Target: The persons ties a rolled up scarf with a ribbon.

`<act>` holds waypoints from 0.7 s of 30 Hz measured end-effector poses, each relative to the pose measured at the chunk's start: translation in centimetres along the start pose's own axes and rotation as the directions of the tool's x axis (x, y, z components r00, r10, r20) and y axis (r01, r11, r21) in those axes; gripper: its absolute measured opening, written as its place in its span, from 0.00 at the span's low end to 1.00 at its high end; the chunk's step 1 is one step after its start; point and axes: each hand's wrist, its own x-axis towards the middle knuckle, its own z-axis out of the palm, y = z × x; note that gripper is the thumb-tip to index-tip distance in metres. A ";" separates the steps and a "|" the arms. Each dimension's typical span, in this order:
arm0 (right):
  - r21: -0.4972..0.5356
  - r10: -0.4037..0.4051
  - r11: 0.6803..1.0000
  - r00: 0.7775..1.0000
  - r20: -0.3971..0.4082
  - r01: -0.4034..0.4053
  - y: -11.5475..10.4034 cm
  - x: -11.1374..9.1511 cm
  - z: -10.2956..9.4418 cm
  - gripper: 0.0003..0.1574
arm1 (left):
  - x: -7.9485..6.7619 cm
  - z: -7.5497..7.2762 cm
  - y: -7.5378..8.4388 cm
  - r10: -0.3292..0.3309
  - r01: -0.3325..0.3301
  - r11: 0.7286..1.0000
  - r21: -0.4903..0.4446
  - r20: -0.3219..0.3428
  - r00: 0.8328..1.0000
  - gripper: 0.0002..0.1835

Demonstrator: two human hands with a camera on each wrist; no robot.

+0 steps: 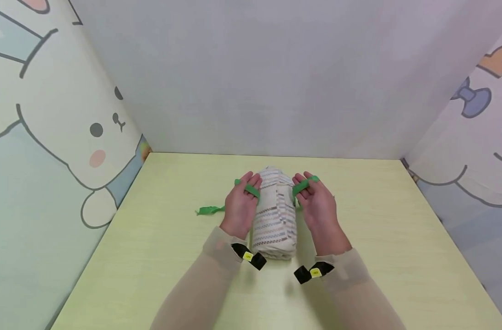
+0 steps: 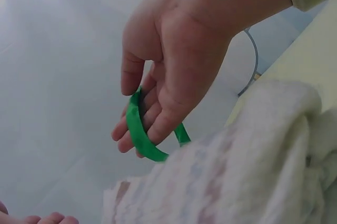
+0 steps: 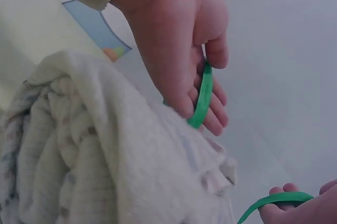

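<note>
Two hands flank a rolled cream towel with faint coloured stripes (image 1: pixel 274 215) at the middle of the pale green table (image 1: pixel 399 238), its long axis running from 6 to 12 o'clock. The left hand (image 1: pixel 240 206) and right hand (image 1: pixel 317 204) each pinch the green ribbon (image 1: pixel 251 190) with curled fingers; one ribbon end trails toward 9 o'clock.

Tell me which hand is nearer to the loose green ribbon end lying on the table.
Left. The left hand is just right of the loose ribbon end, beside the rolled cloth. The right hand is on the far side of the roll, holding another part of the ribbon.
</note>
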 end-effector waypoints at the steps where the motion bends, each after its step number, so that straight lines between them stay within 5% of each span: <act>1: 0.007 -0.004 1.000 1.000 0.011 0.004 0.2 -0.1 0.1 0.30 | 0.0 0.1 -0.1 0.001 -0.001 1.000 -0.003 0.008 1.000 0.28; 12: -0.093 -0.092 0.991 0.994 0.056 0.097 1.5 -0.7 0.6 0.30 | -0.1 0.8 -0.8 0.005 -0.009 0.996 0.083 0.048 0.999 0.27; 21: -0.315 -0.205 0.921 0.973 0.107 0.229 2.6 -0.5 0.3 0.24 | -0.2 2.0 -1.7 0.035 -0.048 0.973 0.224 0.063 0.997 0.25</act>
